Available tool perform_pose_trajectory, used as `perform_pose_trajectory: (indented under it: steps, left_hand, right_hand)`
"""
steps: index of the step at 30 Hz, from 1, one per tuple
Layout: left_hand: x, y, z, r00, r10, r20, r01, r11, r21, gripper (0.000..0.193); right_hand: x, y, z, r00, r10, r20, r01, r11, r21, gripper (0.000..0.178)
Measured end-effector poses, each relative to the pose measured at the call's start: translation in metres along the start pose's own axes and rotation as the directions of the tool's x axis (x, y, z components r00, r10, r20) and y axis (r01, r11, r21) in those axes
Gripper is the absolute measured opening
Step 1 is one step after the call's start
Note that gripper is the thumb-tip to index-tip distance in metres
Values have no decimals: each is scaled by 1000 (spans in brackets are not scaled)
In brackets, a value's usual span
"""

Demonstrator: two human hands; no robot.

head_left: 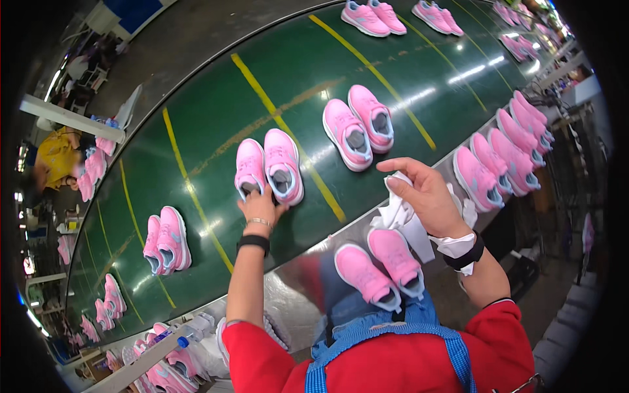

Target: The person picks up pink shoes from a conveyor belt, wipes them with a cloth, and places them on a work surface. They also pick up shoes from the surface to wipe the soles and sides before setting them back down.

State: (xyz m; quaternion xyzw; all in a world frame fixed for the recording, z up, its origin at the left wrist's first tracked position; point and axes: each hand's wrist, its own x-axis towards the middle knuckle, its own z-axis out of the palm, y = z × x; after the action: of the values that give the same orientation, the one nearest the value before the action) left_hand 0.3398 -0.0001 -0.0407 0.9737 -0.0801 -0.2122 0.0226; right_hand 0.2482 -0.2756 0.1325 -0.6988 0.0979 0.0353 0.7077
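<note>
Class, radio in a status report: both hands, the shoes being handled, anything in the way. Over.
Left hand gripping heels of pink sneaker pair on green conveyor belt. Right hand holding white tissue paper. Nothing between hands and pair.

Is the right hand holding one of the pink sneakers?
No. The right hand grips crumpled white tissue paper, while the left hand touches the pair of pink sneakers on the green conveyor belt.
</note>
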Motion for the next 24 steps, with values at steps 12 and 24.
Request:
perform_pose_trajectory:
  steps: [12, 24]
  left_hand:
    - [-15, 17, -4, 987, 83, -135, -87, 996, -29, 51]
    - [-298, 2, 52, 925, -12, -380, -98, 958, -269, 33]
  right_hand:
    - [-145, 2, 57, 957, 289, 6, -278, 915, 291, 20]
    - [-169, 178, 115, 932, 14, 362, 274, 627, -729, 32]
